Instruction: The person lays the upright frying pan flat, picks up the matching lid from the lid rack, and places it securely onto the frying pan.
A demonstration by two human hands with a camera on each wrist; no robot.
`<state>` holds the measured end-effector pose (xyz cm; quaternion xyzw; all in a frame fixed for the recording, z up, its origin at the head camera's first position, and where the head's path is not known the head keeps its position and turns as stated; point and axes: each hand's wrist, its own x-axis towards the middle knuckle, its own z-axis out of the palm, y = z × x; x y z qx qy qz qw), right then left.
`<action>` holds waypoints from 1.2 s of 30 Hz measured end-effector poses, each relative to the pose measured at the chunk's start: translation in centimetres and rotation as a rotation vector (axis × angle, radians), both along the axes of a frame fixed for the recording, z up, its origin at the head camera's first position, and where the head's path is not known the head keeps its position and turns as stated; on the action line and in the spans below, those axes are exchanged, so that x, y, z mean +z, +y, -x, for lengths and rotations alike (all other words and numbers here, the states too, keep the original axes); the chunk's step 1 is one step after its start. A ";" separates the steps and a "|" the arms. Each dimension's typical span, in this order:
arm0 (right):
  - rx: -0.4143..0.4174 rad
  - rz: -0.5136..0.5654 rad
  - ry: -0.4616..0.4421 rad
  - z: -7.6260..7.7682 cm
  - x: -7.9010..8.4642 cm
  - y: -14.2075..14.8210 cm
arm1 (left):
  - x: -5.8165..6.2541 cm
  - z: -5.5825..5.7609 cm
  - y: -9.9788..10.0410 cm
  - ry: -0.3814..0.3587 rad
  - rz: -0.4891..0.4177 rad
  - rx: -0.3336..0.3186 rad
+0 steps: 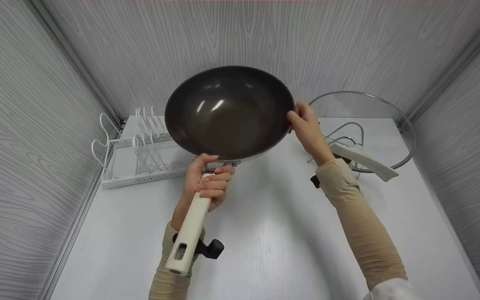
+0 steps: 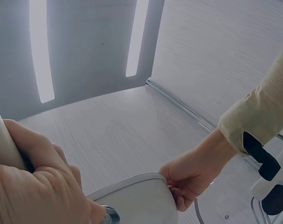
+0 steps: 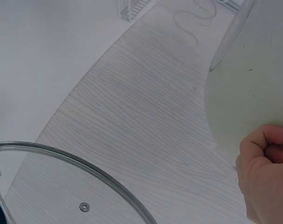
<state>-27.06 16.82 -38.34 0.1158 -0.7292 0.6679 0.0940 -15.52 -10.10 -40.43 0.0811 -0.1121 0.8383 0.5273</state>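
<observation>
A wok (image 1: 229, 112) with a dark inside is held up over the white table, tilted so its inside faces the head camera. My left hand (image 1: 213, 185) grips its long cream handle (image 1: 190, 231) close to the pan body. Up at the right rim, my right hand (image 1: 308, 131) pinches the edge between thumb and fingers. The left wrist view shows the pale outer wall of the wok (image 2: 143, 203) between both hands. In the right wrist view, curled fingers of the right hand (image 3: 267, 182) lie against the wok's cream outside (image 3: 248, 93).
A white wire dish rack (image 1: 129, 181) stands at the back left. At the back right, a glass lid (image 1: 411, 129) with a cream handle (image 1: 365, 160) stands upright in a wire holder (image 1: 361, 129), close behind the right forearm. Grey wood-grain walls (image 1: 469, 125) enclose the table.
</observation>
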 end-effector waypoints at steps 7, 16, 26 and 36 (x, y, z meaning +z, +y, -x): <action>-0.066 0.177 -0.059 -1.1 -1.8 1.1 | -0.4 -0.1 0.1 0.014 -0.003 -0.079; -0.086 0.360 -0.036 -3.2 -3.1 2.3 | -0.8 -0.2 0.4 -0.015 0.041 -0.146; -0.136 0.492 0.034 -5.8 -5.2 2.8 | -1.8 -0.6 0.6 0.033 0.133 -0.173; -0.218 0.511 0.013 -8.2 -7.1 2.5 | -3.3 -1.2 -0.2 0.054 0.170 -0.178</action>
